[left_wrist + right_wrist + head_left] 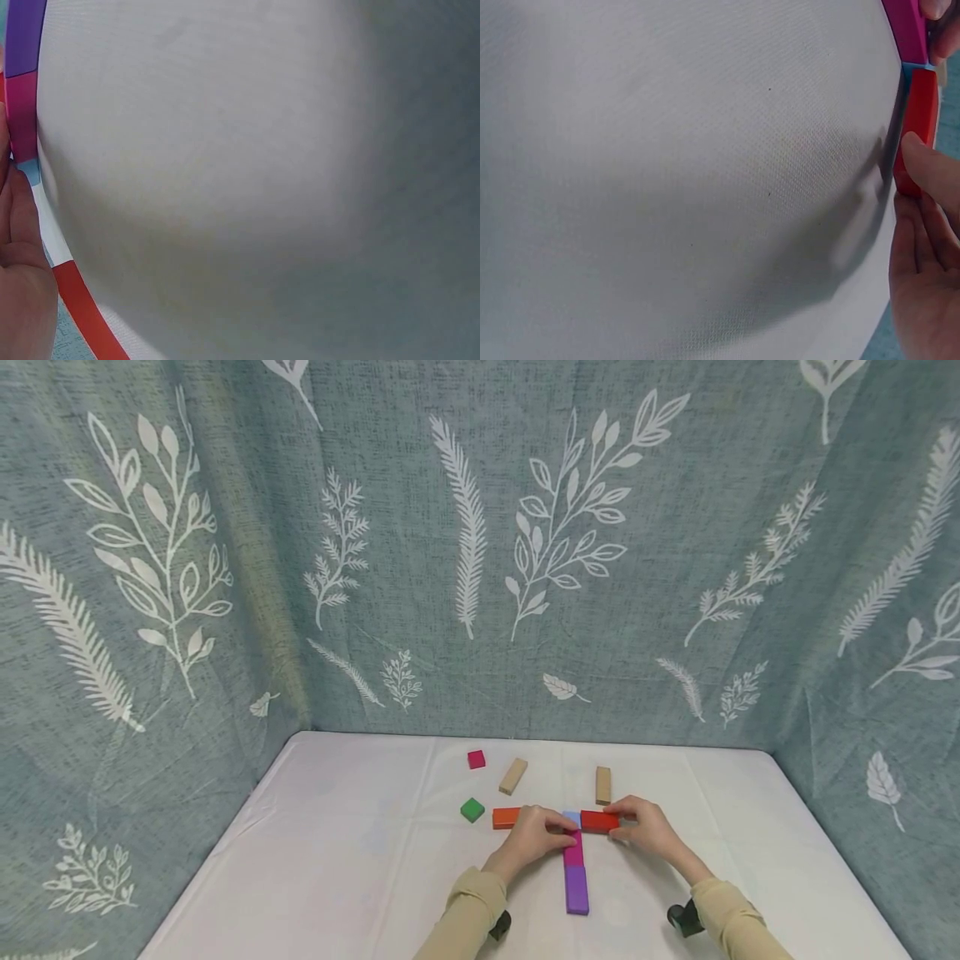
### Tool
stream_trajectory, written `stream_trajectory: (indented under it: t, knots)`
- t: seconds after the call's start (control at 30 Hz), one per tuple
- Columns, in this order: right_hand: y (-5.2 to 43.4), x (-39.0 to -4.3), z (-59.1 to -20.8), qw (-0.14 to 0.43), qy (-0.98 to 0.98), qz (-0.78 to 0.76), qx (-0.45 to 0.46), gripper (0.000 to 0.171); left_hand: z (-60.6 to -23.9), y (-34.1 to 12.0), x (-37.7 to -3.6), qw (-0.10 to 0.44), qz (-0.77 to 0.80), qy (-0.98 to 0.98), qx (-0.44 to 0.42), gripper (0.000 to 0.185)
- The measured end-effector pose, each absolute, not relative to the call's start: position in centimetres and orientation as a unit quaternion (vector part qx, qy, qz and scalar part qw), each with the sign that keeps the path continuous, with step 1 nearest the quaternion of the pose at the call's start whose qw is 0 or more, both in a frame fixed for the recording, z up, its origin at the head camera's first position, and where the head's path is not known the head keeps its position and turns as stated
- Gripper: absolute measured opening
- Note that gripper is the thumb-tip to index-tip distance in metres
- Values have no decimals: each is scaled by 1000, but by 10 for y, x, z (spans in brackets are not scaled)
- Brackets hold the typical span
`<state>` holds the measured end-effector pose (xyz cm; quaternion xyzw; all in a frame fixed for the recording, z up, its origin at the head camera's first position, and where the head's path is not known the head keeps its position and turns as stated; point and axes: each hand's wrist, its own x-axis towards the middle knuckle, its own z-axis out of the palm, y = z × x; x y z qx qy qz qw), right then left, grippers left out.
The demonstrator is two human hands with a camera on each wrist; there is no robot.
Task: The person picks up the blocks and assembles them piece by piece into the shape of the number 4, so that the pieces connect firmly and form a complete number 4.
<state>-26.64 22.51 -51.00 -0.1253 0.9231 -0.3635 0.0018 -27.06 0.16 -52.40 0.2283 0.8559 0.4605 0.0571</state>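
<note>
Coloured blocks lie in a cross on the white table. A purple block and a magenta block run toward a light blue block. My left hand lies over the right end of an orange block, and its fingertips pinch the far end of the magenta block. My right hand pinches a red block beside the blue one. In the right wrist view the thumb presses on the red block.
Loose pieces lie behind the cross: a green cube, a pink cube and two tan blocks. Leaf-patterned curtain walls close in the table on three sides.
</note>
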Motion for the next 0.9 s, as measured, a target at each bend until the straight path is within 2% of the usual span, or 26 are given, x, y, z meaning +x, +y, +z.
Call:
stream_trajectory:
  t: [0.9]
  knots:
    - [222,-267,-512,4,927,-354,-123,29,-526,1,-272,60,457,858,227,20]
